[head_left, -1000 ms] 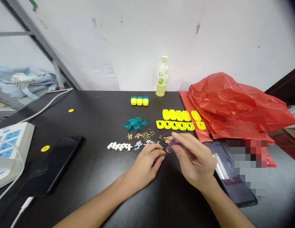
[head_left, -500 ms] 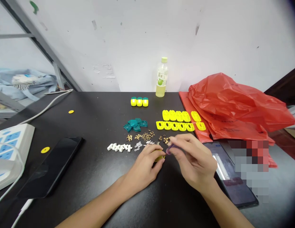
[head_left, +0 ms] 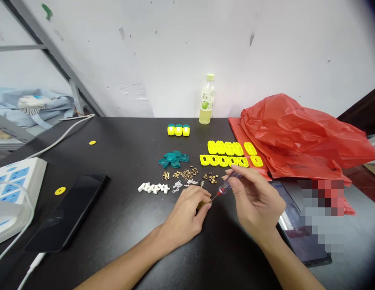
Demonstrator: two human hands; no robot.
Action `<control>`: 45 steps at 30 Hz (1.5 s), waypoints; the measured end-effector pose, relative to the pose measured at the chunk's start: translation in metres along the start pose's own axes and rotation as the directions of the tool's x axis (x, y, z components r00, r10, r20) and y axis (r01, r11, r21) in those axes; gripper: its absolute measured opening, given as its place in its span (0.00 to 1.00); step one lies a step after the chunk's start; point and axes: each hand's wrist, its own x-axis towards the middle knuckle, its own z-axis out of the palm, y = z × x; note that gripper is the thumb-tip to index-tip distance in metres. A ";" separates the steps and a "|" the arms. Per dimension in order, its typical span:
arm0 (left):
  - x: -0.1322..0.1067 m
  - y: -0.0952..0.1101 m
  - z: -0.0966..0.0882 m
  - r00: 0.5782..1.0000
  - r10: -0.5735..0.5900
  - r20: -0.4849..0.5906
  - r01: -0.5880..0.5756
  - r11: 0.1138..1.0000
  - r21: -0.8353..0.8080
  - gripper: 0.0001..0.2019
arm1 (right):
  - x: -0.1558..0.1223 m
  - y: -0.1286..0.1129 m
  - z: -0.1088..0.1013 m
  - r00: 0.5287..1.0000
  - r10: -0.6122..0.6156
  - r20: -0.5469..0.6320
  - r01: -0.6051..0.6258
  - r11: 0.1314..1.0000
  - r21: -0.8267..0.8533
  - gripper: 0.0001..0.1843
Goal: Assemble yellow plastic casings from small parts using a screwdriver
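My left hand [head_left: 190, 207] is closed around a small yellow plastic piece [head_left: 202, 204], mostly hidden by the fingers. My right hand [head_left: 257, 195] grips a screwdriver [head_left: 226, 186] with a clear purplish handle and a red collar. Its thin shaft slants down to the left, its tip at the yellow piece. Beyond the hands lie brass screws [head_left: 190, 174], small brass nuts [head_left: 210, 177], thin metal plates [head_left: 177, 186] and a row of white plastic parts [head_left: 153, 188]. Farther back are teal translucent covers [head_left: 174, 158] and two rows of yellow shells [head_left: 224, 148].
Three yellow-and-green assembled pieces [head_left: 178, 129] and a drink bottle [head_left: 207, 100] stand near the wall. Red plastic bags [head_left: 296, 133] cover the right back. A phone [head_left: 302, 229] lies by my right arm, another phone [head_left: 66, 213] and a power strip [head_left: 21, 189] at the left.
My right hand has drawn slightly right, and the screwdriver now tilts so that its handle and shaft show. The left hand keeps its hold on the yellow piece.
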 end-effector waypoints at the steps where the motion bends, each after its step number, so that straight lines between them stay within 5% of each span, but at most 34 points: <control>1: -0.001 -0.001 0.000 1.000 0.004 0.000 -0.004 1.000 0.001 0.06 | 0.000 0.000 0.001 0.999 0.027 -0.016 -0.027 1.000 0.002 0.19; 7: -0.002 0.000 0.001 0.999 -0.042 0.006 0.042 0.999 0.032 0.07 | 0.002 -0.002 0.002 0.982 0.103 -0.157 -0.107 0.994 -0.012 0.16; 15: -0.003 -0.003 0.004 1.000 -0.004 0.030 0.000 0.990 0.143 0.06 | -0.001 0.004 0.002 0.993 0.100 0.063 -0.093 0.990 -0.109 0.14; 21: -0.003 -0.001 0.004 0.997 0.039 0.066 -0.062 0.917 0.394 0.08 | 0.003 -0.001 0.000 0.993 0.116 -0.021 -0.117 0.993 -0.017 0.14; 28: -0.001 0.000 0.003 0.998 -0.040 -0.044 0.057 0.862 0.504 0.09 | 0.006 -0.009 -0.007 0.999 0.042 -0.027 -0.039 0.996 0.086 0.16; 33: 0.000 0.002 0.004 0.992 -0.066 -0.103 0.112 0.835 0.539 0.10 | 0.003 -0.006 -0.006 0.972 -0.004 0.234 -0.012 0.998 0.065 0.16; 38: 0.009 -0.010 -0.031 0.977 -0.007 -0.212 0.088 0.923 0.375 0.07 | 0.002 -0.003 -0.003 0.953 -0.067 0.297 0.058 0.998 0.037 0.17; 41: 0.016 -0.025 -0.062 0.938 -0.089 -0.336 0.189 0.942 0.279 0.06 | 0.002 -0.003 -0.002 0.955 -0.048 0.292 0.040 0.999 0.032 0.17; 45: 0.020 -0.039 -0.078 0.922 -0.205 -0.330 0.288 0.930 0.227 0.08 | 0.002 -0.005 -0.002 0.955 -0.010 0.295 0.010 1.000 0.002 0.15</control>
